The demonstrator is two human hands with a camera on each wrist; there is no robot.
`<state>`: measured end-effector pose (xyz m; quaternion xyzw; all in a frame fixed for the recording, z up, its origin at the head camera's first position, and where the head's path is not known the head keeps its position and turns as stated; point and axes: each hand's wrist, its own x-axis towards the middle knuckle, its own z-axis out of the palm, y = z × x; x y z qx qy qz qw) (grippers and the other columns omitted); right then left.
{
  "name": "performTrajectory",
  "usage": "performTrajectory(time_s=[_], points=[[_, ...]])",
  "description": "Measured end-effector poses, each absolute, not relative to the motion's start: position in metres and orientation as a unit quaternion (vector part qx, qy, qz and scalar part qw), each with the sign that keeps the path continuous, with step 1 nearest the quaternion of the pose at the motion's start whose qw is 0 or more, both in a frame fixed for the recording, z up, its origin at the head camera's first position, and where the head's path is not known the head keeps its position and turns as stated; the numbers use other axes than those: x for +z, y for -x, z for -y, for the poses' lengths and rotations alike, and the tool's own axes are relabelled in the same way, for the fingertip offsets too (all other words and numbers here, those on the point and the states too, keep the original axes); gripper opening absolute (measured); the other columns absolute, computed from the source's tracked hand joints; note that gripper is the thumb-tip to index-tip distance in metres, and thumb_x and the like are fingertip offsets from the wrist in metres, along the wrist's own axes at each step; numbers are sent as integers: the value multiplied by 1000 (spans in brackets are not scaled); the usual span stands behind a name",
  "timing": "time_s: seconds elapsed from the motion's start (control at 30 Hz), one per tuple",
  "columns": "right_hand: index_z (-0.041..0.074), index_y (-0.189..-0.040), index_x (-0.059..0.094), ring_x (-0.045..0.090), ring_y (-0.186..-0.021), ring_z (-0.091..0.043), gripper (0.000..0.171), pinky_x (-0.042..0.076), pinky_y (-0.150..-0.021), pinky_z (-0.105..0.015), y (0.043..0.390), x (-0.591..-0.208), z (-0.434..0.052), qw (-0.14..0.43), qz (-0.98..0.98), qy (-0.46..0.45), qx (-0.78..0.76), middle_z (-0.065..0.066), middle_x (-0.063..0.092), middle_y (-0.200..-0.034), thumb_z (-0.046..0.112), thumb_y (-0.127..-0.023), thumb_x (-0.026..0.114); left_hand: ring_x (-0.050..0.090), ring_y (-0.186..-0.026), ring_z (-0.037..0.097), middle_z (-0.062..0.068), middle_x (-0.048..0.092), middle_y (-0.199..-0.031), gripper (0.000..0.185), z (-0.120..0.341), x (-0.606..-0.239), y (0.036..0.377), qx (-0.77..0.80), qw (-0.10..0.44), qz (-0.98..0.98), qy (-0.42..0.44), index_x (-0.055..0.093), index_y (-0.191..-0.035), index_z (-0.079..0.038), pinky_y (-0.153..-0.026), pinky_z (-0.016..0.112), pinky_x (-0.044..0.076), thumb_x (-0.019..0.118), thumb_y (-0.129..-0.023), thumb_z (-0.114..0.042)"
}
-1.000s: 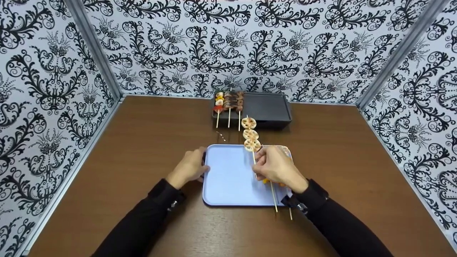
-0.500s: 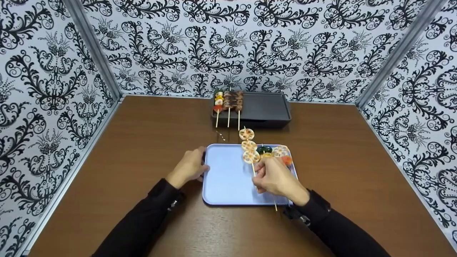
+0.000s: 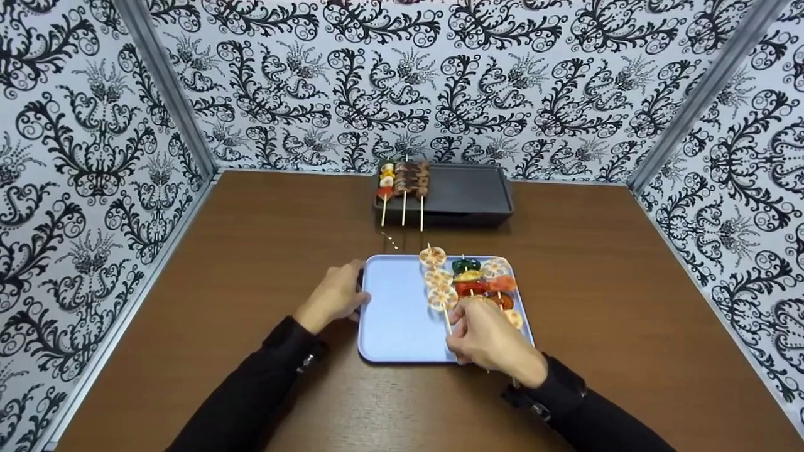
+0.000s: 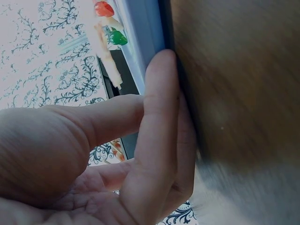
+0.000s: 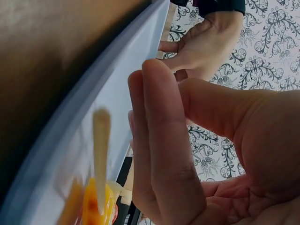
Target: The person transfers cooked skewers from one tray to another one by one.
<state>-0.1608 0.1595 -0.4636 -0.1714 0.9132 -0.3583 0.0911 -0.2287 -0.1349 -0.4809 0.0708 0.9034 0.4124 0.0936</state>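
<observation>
The right hand (image 3: 487, 339), low in the centre of the frame, pinched the stick of the lotus-root skewer (image 3: 435, 285), which lay across the middle of the blue tray (image 3: 392, 314). Just right of it sat the vegetable skewers (image 3: 480, 282), with green, yellow and red pieces, on the tray's right half. The left hand (image 3: 333, 296) rested at the tray's left edge, its fingers (image 4: 159, 117) straight and pressed flat against the rim. Up at centre top, the dark grill (image 3: 468, 188) carried three more skewers (image 3: 403, 179) on its left end, their sticks overhanging the brown surface (image 3: 264, 238).
</observation>
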Motion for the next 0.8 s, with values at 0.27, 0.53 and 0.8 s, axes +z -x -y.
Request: performTrajectory(time_s=[0.27, 0.53, 0.8], points=[[-1, -101, 63, 64, -45, -7, 23, 55, -43, -28, 148, -466, -161, 94, -914, 186, -347, 7, 64, -61, -2, -79, 70, 70, -64, 22, 14, 66, -86, 68, 134, -482, 229, 417, 94, -901, -71, 42, -155, 4, -50, 31, 64, 71, -93, 5], [3, -95, 62, 62, -48, -6, 18, 49, -45, -23, 141, -467, -159, 97, -918, 203, -325, 12, 62, -59, 3, -83, 75, 70, -63, 22, 14, 66, -85, 68, 135, -484, 226, 420, 101, -899, -75, 41, -155, 5, -49, 31, 64, 71, -93, 5], [5, -93, 65, 65, -51, -10, 16, 53, -44, -24, 143, -468, -157, 117, -905, 195, -359, 6, 65, -64, 9, -89, 80, 71, -66, 24, 15, 65, -86, 68, 137, -479, 227, 418, 99, -900, -76, 41, -155, 5, -50, 30, 64, 71, -94, 5]])
